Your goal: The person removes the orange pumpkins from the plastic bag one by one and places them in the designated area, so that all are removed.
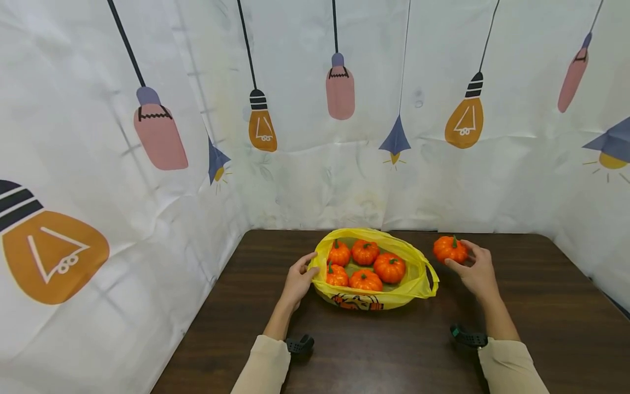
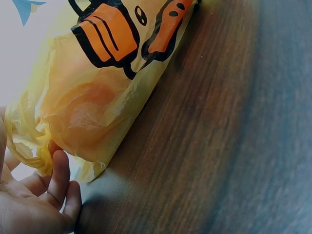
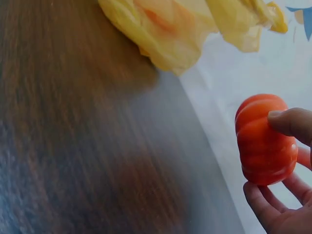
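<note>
A yellow plastic bag [image 1: 418, 287] lies with its mouth spread wide, several small orange pumpkins [image 1: 365, 280] inside it. My left hand [image 1: 297, 280] pinches the bag's left rim between thumb and fingers; the left wrist view shows the fingers [image 2: 59, 178] at the yellow plastic [image 2: 112, 117]. To the right of the bag, my right hand [image 1: 477, 272] holds another orange pumpkin [image 1: 449, 249] by its side. The right wrist view shows thumb and fingers around this pumpkin [image 3: 263, 141], apart from the bag [image 3: 170, 44].
The dark brown wooden table [image 1: 374, 350] reaches back to a white cloth backdrop [image 1: 315, 191] printed with hanging lamps. Another side of the cloth stands along the table's left edge. A black band [image 1: 299, 344] is on my left wrist, another [image 1: 468, 336] on my right.
</note>
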`<state>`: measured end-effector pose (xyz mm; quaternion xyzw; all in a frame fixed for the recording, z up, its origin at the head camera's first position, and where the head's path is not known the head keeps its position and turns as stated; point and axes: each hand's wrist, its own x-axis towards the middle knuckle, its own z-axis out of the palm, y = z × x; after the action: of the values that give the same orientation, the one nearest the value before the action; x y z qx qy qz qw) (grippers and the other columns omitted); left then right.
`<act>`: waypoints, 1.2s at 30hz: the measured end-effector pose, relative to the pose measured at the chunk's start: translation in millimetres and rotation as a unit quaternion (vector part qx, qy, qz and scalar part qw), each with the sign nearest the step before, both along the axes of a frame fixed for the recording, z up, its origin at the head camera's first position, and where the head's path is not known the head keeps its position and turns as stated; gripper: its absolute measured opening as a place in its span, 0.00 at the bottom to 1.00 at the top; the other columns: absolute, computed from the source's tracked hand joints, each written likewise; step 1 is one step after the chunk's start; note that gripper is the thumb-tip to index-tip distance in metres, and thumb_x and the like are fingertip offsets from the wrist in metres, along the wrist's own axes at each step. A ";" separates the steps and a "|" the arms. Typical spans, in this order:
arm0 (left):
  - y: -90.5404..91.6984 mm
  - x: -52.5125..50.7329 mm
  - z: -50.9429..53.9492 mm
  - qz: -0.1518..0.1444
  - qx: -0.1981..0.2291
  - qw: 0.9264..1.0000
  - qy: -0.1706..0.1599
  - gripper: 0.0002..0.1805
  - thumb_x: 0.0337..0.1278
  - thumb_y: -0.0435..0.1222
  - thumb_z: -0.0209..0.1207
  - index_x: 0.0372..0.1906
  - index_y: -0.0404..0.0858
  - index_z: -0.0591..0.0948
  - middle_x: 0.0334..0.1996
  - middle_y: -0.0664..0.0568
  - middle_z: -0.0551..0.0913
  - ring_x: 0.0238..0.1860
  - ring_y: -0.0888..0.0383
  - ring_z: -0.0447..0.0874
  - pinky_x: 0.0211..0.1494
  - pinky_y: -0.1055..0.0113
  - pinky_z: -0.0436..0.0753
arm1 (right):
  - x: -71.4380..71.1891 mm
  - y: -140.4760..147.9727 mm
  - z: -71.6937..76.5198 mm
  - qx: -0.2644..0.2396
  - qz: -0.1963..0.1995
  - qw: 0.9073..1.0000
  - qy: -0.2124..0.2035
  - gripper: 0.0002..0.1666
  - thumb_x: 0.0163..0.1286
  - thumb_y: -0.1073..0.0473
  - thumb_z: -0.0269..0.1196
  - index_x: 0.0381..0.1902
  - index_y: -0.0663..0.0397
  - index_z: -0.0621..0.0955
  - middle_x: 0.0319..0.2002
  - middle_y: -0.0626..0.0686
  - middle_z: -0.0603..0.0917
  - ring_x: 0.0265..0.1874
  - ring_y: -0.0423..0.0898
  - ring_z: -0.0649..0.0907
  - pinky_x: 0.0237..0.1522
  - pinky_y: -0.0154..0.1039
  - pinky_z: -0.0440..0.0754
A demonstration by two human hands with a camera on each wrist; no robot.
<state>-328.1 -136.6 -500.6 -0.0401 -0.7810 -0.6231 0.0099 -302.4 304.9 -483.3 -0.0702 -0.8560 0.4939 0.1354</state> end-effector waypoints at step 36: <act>0.9 0.4 -0.7 0.004 -0.004 1.000 -0.001 0.24 0.71 0.39 0.59 0.69 0.49 0.77 0.25 0.54 0.66 0.22 0.60 0.61 0.29 0.69 0.65 | -16.4 14.3 -27.1 -0.041 0.015 0.996 -0.083 0.54 0.71 0.46 0.67 0.81 0.59 0.50 0.76 0.75 0.47 0.70 0.73 0.59 0.70 0.70 0.62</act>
<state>-327.7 -135.7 -501.3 -0.0362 -0.7838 -0.6198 0.0110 -318.8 319.3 -510.3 -0.1038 -0.8443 0.5230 0.0535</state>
